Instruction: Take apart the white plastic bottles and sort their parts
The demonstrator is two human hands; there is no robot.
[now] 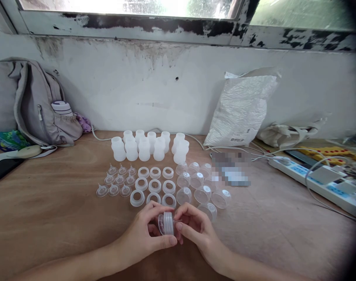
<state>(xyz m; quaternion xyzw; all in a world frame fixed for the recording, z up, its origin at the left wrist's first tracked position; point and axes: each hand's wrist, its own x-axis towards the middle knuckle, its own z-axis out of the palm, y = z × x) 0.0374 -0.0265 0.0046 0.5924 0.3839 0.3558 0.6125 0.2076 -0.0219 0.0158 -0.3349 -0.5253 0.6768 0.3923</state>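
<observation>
My left hand (145,234) and my right hand (197,230) meet near the front of the wooden table (49,210). Both pinch one small translucent ring with a clear teat in it (166,223), fingers closed round it. Just beyond them lie rows of parts: clear teats (116,181) on the left, white screw rings (154,185) in the middle, clear caps (199,187) on the right. Behind those stand several small white bottles (148,147).
A grey backpack (34,101) leans on the wall at the back left. A white plastic bag (242,109) stands at the back right. A power strip (318,179) with cables lies at the right. A blurred patch (230,168) sits beside the caps.
</observation>
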